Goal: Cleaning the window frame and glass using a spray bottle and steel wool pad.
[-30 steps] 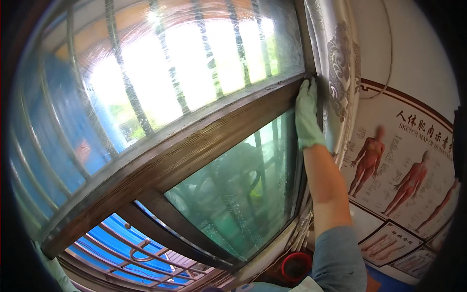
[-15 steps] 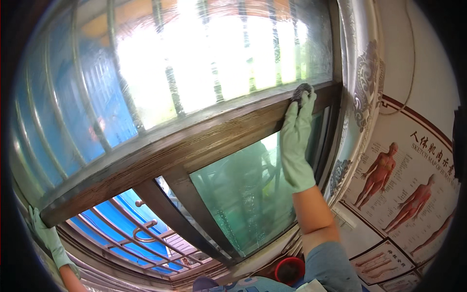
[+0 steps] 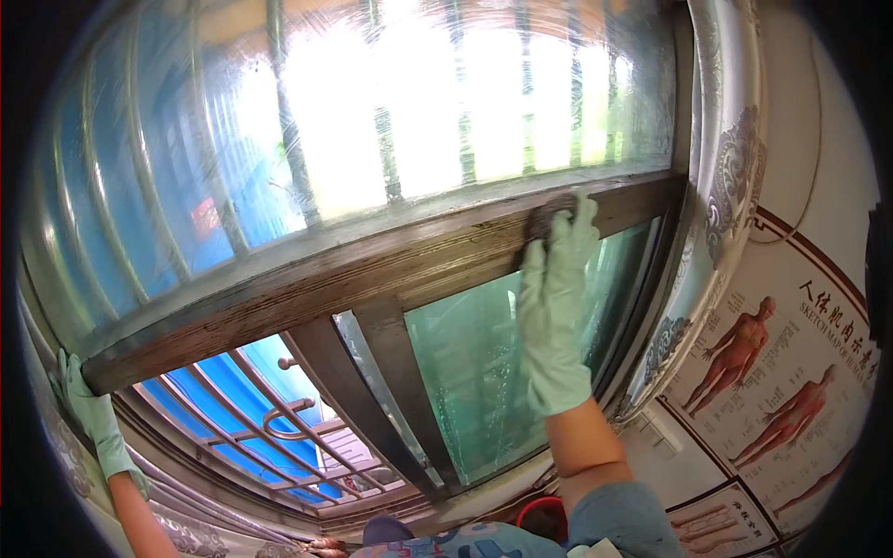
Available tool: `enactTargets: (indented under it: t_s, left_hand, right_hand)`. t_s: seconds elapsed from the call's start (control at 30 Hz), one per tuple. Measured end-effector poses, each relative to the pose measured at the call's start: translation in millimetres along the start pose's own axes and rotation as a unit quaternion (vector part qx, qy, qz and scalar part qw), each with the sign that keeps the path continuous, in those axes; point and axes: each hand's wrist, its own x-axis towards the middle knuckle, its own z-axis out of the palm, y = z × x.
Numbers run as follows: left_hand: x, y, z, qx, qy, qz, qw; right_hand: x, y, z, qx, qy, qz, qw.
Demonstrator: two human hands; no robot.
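Observation:
My right hand (image 3: 560, 316), in a pale green rubber glove, is closed on a dark scouring pad (image 3: 547, 219) that looks like steel wool. It presses the pad against the brown horizontal window rail (image 3: 363, 256), right of its middle. At the rail's left end, my gloved left hand (image 3: 91, 409) rests beside the frame with its fingers stretched upward and nothing visible in them. Above the rail is a wide glass pane (image 3: 419, 121) with streaks and smears on it. Below lies a greenish sliding pane (image 3: 474, 381) with wet drops.
Metal bars (image 3: 251, 437) show through the open lower left of the window. A patterned curtain (image 3: 735, 177) hangs along the right side, near anatomy posters (image 3: 772, 372) on the wall. A red bucket (image 3: 542, 517) stands below, partly hidden by my body.
My right hand has slid the scouring pad leftward along the rail. The view has shifted slightly, while my left hand stays at the rail's left end.

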Motion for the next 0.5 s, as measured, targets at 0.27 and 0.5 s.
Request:
enactTargets:
  t_s: [0.27, 0.5]
  left_hand:
    - [2.6, 6.3, -4.0, 0.006, -0.014, -0.012, 1.000]
    - [3.5, 9.8, 3.0, -0.083, 0.027, -0.007, 0.996]
  right_hand:
    - [-13.3, -55.3, 7.2, 0.013, -0.122, -0.117, 0.985]
    - [-16.0, -33.7, 8.5, 0.034, -0.066, -0.055, 0.996]
